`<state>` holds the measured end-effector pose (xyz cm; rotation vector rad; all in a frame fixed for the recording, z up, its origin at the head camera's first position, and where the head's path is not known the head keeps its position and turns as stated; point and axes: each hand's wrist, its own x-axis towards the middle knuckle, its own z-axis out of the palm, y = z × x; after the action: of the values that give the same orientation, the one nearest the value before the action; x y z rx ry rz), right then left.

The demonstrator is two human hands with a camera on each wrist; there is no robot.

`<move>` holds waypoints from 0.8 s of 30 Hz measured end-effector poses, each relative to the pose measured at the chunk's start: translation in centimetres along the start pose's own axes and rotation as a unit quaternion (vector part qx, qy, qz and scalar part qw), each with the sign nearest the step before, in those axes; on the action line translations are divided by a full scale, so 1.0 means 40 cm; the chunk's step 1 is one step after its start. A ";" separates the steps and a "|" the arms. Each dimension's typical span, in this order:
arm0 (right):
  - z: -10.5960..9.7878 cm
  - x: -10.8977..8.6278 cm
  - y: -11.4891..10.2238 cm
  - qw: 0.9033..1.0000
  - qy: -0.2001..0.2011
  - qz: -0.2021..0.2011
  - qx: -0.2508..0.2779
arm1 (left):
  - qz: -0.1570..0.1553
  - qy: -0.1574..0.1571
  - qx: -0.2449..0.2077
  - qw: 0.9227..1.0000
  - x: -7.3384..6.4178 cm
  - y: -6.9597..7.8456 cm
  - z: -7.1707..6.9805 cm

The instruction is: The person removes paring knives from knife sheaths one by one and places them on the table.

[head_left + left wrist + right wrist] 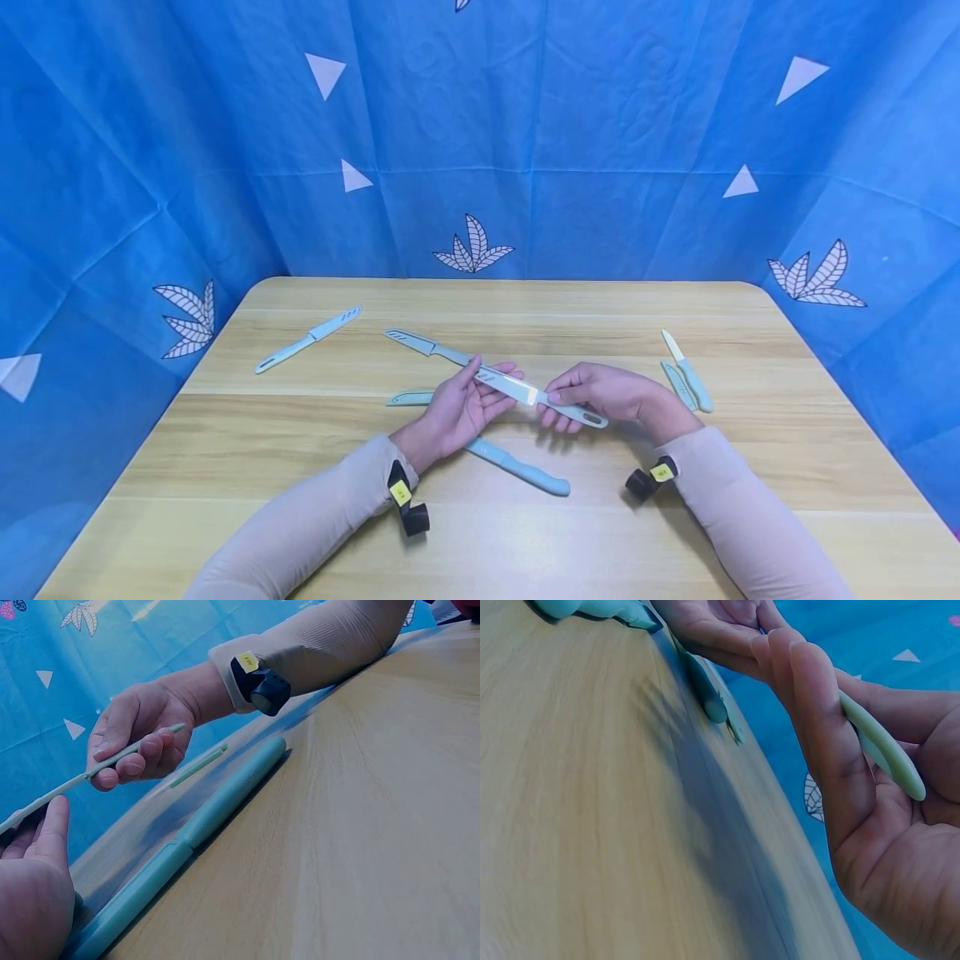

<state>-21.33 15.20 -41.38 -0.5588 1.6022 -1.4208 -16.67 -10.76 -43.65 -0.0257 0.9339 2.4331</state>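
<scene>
My right hand point(600, 392) grips the pale green handle point(577, 412) of a knife, thumb on top and fingers below. Over the blade is a slotted knife sheath point(498, 380), with a bright strip beside the handle. My left hand point(457, 412), palm up, holds the sheath between thumb and fingers. In the left wrist view the knife point(45, 801) is seen edge-on, raised above the table. Beneath the left hand lies a larger sheathed knife point(525, 471), partly hidden by that hand. A green sheath point(408, 398) shows beside the left fingers.
Behind the left hand, another sheathed knife point(411, 340) lies slanted on the wooden table point(262, 467). Farther left is one more sheathed knife point(307, 340). At the right, a bare paring knife point(690, 375) lies beside its sheath point(677, 385). A blue cloth point(600, 125) surrounds the table.
</scene>
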 end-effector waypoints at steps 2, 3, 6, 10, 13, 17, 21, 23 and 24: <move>0.000 -0.001 -0.001 1.000 -0.001 0.000 0.000 | 0.002 -0.002 0.001 1.000 0.000 0.000 -0.001; 0.000 -0.002 -0.002 1.000 -0.001 0.000 0.000 | 0.003 -0.003 0.003 1.000 0.001 0.000 -0.002; -0.001 -0.003 -0.003 1.000 -0.003 0.000 0.001 | 0.002 0.001 -0.001 1.000 0.001 0.001 -0.002; -0.004 -0.004 -0.002 1.000 -0.008 -0.003 -0.002 | 0.001 0.005 -0.002 1.000 0.002 0.002 -0.001; -0.006 -0.005 -0.002 1.000 -0.010 -0.003 -0.004 | 0.001 0.009 0.000 1.000 0.002 0.003 -0.001; -0.008 -0.007 -0.001 1.000 -0.011 -0.003 -0.006 | 0.001 0.011 0.003 1.000 0.000 0.004 0.000; -0.007 -0.010 -0.002 1.000 -0.014 -0.007 -0.008 | 0.002 0.009 0.001 1.000 0.001 0.004 -0.001; -0.006 -0.012 -0.004 1.000 -0.014 -0.009 -0.008 | 0.001 0.009 -0.002 1.000 0.001 0.004 -0.002; -0.006 -0.012 -0.005 1.000 -0.013 -0.008 -0.008 | 0.000 0.009 -0.005 1.000 0.001 0.004 -0.002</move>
<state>-21.34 15.70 -41.06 -0.5984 1.5929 -1.4091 -16.78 -10.90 -43.61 -0.0515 0.9298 2.4421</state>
